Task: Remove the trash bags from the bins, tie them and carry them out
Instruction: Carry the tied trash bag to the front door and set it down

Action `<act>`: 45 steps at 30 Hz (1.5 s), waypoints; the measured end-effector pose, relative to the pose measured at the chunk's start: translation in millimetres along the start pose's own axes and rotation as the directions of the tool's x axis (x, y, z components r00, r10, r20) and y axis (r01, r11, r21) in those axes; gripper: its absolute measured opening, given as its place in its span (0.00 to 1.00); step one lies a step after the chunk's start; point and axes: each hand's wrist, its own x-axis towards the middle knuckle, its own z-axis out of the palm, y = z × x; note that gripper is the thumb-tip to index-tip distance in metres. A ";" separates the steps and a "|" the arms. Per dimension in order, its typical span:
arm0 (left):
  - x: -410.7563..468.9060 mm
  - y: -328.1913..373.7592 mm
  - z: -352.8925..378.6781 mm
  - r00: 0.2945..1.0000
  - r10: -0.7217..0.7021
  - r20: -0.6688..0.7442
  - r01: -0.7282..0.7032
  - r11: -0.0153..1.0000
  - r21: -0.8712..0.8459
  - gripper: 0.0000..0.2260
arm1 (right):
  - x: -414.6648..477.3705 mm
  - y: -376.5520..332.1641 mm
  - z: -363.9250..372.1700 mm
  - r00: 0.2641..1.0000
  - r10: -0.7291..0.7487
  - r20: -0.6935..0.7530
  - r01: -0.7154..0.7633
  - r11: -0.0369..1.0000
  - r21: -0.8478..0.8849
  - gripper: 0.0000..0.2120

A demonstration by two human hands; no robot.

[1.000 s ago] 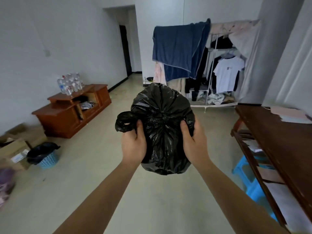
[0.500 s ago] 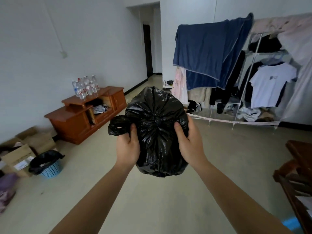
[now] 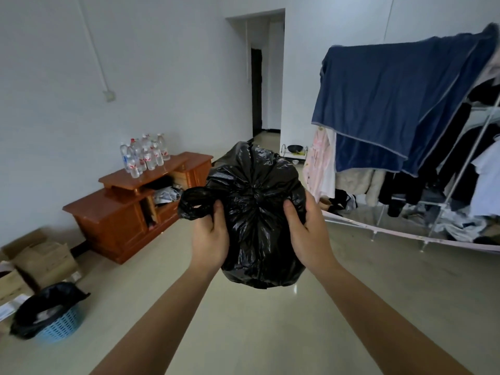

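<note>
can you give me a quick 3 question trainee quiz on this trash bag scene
1. True or false: both hands grip the black trash bag.
2. What lines the blue basket bin on the floor? A) a black bag B) a white bag C) nothing
3. Fill in: the water bottles stand on the wooden ____.

Key:
1. True: left hand and right hand hold it up, clear of the floor.
2. A
3. cabinet
</note>
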 end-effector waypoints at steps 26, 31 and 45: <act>692.8 -276.1 314.7 0.995 0.010 -0.099 -0.005 0.999 0.052 0.15 | 684.8 368.8 231.6 0.993 0.040 0.107 -0.043 0.999 0.021 0.21; 827.4 -357.8 343.0 0.995 -0.034 -0.090 0.037 0.999 0.034 0.16 | 802.8 439.8 317.6 0.994 0.042 0.104 -0.042 0.999 0.005 0.21; 1191.5 -501.2 488.5 0.998 -0.054 0.035 0.052 0.997 0.048 0.14 | 1121.0 623.6 458.0 0.996 0.080 -0.036 -0.081 0.996 -0.040 0.22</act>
